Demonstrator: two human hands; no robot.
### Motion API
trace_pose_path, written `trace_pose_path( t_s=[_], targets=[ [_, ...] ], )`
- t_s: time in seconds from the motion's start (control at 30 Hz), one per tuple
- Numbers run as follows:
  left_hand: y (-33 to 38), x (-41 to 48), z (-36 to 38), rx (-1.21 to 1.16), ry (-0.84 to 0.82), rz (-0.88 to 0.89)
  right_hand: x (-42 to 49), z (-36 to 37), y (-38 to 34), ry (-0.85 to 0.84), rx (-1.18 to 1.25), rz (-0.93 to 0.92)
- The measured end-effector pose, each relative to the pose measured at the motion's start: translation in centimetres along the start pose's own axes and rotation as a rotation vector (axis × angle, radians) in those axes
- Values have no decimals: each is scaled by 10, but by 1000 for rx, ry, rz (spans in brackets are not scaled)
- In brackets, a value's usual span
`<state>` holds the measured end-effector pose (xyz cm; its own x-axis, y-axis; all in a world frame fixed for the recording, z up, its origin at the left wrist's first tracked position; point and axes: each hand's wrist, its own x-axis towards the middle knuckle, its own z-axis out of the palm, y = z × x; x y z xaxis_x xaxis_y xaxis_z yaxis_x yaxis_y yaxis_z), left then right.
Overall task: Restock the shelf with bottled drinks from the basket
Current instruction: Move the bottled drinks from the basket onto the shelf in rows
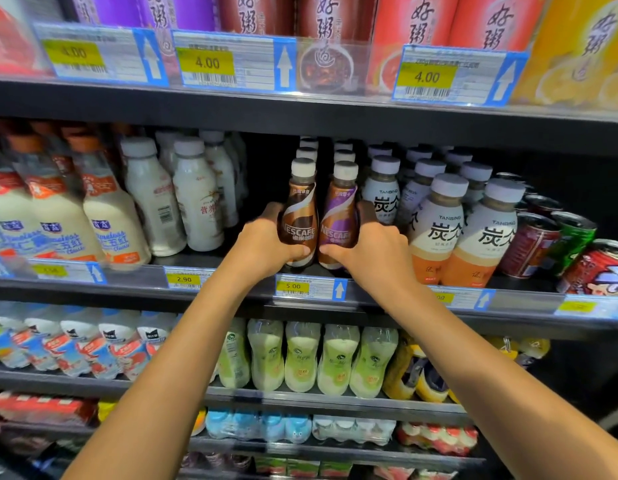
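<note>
Two Nescafe coffee bottles stand side by side at the front of the middle shelf (231,289). My left hand (266,245) grips the brown-labelled bottle (300,209), thumb across its lower front. My right hand (373,249) grips the purple-labelled bottle (340,213) the same way. More white-capped bottles of both kinds stand in rows behind them. The basket is out of view.
White milk bottles (196,202) stand left of a dark gap beside the brown bottle. Tanbing bottles (439,230) crowd the right, with cans (574,244) beyond. Porridge cans fill the shelf above, green drinks (300,358) the shelf below.
</note>
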<state>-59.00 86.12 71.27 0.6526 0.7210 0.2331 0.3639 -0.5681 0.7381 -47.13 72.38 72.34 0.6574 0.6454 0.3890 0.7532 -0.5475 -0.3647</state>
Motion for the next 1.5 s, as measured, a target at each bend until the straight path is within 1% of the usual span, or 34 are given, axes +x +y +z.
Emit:
trace_pose_path(
  t_s=[0.23,0.53,0.7,1.5],
  targets=[
    [1,0,0,2,-8,-17,-1,-1,2,-44,62,12],
    [-1,0,1,24,-7,5,-3,-6,1,-112,114,36],
    [-2,1,2,29,-2,7,-3,-6,1,-127,109,35],
    [-1,-2,2,30,-16,-2,-5,-4,1,-88,119,38]
  ],
)
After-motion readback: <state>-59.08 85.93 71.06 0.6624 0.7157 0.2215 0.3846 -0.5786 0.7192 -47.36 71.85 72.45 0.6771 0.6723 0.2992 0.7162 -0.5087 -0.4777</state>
